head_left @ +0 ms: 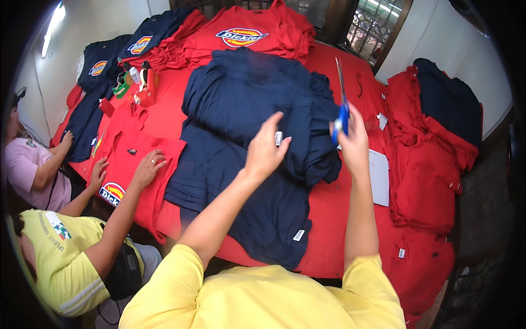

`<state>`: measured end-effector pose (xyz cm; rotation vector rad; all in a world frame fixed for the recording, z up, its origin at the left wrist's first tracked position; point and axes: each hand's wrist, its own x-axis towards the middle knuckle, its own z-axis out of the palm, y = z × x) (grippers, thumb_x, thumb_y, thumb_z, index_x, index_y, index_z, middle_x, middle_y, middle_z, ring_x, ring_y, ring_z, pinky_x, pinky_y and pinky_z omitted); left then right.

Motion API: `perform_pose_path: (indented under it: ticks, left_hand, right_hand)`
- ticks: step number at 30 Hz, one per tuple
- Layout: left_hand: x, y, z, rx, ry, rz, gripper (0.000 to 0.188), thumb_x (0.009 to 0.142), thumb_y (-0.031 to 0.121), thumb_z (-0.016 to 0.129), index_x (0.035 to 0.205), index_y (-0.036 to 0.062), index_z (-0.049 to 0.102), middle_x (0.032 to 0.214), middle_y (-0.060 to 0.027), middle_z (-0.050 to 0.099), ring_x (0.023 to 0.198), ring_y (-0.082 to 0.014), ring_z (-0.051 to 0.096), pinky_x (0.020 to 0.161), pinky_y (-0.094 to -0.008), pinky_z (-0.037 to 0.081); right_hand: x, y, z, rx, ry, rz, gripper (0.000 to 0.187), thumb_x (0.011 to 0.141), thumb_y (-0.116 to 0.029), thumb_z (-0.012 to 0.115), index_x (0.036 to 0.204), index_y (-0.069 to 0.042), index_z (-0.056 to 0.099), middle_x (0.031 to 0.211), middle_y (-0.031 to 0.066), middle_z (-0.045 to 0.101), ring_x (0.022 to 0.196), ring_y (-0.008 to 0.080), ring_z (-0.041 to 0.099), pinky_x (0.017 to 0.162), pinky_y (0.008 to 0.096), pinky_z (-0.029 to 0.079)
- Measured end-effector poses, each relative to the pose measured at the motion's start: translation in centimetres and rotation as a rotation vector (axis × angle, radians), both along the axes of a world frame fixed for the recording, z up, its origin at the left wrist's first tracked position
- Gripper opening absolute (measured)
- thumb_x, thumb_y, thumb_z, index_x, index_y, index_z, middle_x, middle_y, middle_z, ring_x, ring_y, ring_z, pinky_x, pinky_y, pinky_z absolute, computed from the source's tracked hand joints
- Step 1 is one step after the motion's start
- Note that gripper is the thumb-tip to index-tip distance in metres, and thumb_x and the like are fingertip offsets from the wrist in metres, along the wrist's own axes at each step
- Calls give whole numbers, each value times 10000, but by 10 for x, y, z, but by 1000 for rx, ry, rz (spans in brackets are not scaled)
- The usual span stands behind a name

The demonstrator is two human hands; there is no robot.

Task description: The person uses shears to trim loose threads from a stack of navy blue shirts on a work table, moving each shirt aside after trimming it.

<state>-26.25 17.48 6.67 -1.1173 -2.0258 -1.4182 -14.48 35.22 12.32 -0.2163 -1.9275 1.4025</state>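
A pile of navy blue shirts [246, 104] lies in front of me on the red-covered table. Over it, my left hand [266, 151] is open, thumb and fingers apart. A small white tag [279, 137] shows between the thumb and fingers, and the hand does not appear closed on it. To the right, my right hand [353, 140] grips the blue handles of a pair of scissors [343, 112], whose blades point away from me. Another white tag [298, 235] sits on the near lower edge of the navy cloth.
Folded red garments [422, 164] are stacked at the right, and white paper [379, 178] lies beside my right forearm. Red shirts [246, 33] fill the back. At the left, a co-worker's hands [147, 167] rest on a red shirt [123, 159]; a tape dispenser [147, 90] stands beyond.
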Motion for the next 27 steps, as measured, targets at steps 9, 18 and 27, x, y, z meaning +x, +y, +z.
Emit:
perform_pose_path:
  ticks: [9, 18, 27]
  left_hand:
    - [79, -15, 8, -349, 5, -508, 700, 844, 198, 653, 1444, 65, 318, 1519, -160, 266, 1401, -323, 266, 1129, -467, 265]
    - [158, -153, -84, -569, -263, 217, 579, 872, 365, 618, 1365, 103, 464, 1463, -161, 353, 1362, -369, 314, 1108, -531, 242]
    - [172, -149, -103, -46, -389, 509, 322, 796, 230, 721, 973, 14, 559, 1136, -181, 485, 1098, -351, 487, 943, -433, 403]
  right_hand:
    - [-150, 149, -77, 423, -196, -125, 666, 705, -69, 691, 1334, -128, 480, 1152, 139, 621, 1026, 271, 623, 881, 356, 479]
    - [65, 133, -1, -126, -141, 70, 590, 808, 19, 641, 1353, 8, 416, 831, 43, 570, 663, 112, 574, 600, 249, 482]
    - [298, 49, 32, -303, -880, 379, 519, 783, 86, 552, 1295, 55, 472, 974, 164, 639, 884, 244, 681, 705, 349, 591]
